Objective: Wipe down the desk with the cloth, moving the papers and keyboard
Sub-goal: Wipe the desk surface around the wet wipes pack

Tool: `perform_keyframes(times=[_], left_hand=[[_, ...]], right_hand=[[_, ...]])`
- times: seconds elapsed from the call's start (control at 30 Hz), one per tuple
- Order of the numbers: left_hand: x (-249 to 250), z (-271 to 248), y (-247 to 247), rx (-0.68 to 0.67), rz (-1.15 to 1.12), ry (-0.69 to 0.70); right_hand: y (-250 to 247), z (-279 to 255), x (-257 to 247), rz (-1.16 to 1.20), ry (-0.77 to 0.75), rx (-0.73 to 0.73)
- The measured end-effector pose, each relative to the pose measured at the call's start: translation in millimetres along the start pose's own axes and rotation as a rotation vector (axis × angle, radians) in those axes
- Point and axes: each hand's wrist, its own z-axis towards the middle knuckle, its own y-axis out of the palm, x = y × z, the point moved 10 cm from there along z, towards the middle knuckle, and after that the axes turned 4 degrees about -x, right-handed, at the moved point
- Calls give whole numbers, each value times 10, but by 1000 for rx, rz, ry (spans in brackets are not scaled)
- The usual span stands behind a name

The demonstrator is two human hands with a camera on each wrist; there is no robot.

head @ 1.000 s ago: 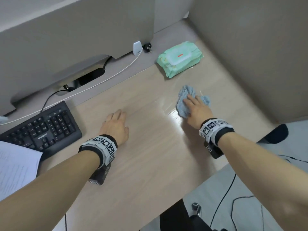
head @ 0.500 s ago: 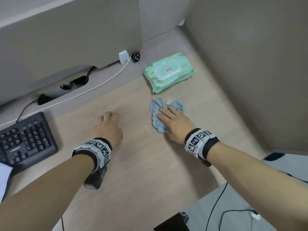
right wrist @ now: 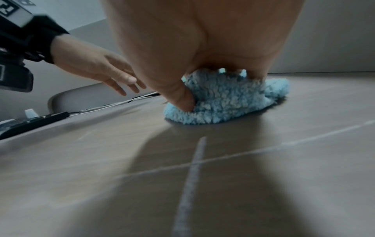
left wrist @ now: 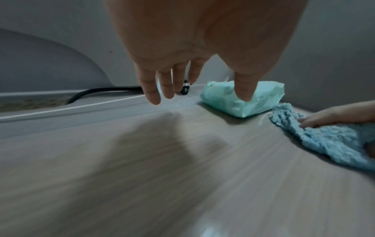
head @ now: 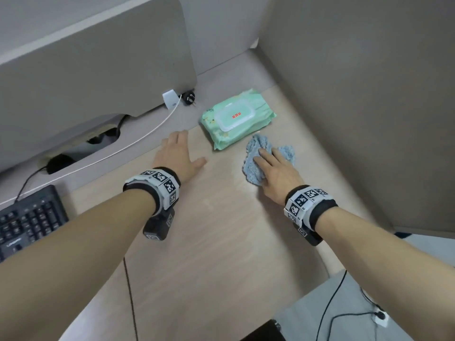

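Note:
A fluffy blue cloth (head: 252,166) (left wrist: 334,144) (right wrist: 223,102) lies on the wooden desk (head: 216,242), just right of and in front of a green wipes pack (head: 236,116). My right hand (head: 275,171) (right wrist: 202,67) presses it flat, fingers stretched over it and the thumb dug into its edge. Left of the pack, my left hand (head: 178,151) (left wrist: 194,70) (right wrist: 97,69) hovers a little above the desk, fingers spread and holding nothing. The black keyboard (head: 27,220) sits at the far left. No papers are in view.
A white cable (head: 138,141) and a black plug (head: 188,97) lie along the grey back strip, beside a cable cut-out (head: 103,136). Partition walls (head: 369,107) close the back and right. Cables trail on the floor (head: 344,316) beyond the desk's front edge.
My right hand swept the cloth left, then up beside the wipes pack. My left hand left the desk and moved forward next to the pack. The view turned right, dropping the papers from sight.

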Motion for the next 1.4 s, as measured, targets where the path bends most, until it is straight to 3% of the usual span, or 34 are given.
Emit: perform_keyframes(times=[0.2, 0.33, 0.53, 0.77, 1.0, 1.1, 1.23, 1.33, 1.4], left_hand=[[623, 475, 67, 17, -42, 124], [890, 684, 80, 64, 67, 170], [932, 845, 46, 14, 130, 103], [425, 588, -73, 10, -127, -47], [-644, 106, -268, 95, -304, -205], [-1006, -37, -344, 140, -352, -265], [-1277, -108, -426, 174, -363, -307], [-1361, -114, -507, 186, -382, -314], [-1395, -123, -564, 194, -396, -304]], right_hand=[[9, -17, 105, 31, 16, -30], [50, -19, 83, 20, 20, -35], [71, -19, 90, 51, 28, -34], [-57, -28, 53, 149, 51, -26], [-613, 608, 258, 324, 244, 170], [-474, 796, -381, 183, 99, 134], [34, 555, -1324, -20, -177, -36], [-14, 407, -1213, -62, -256, 25], [-113, 505, -813, -57, -152, 65]])
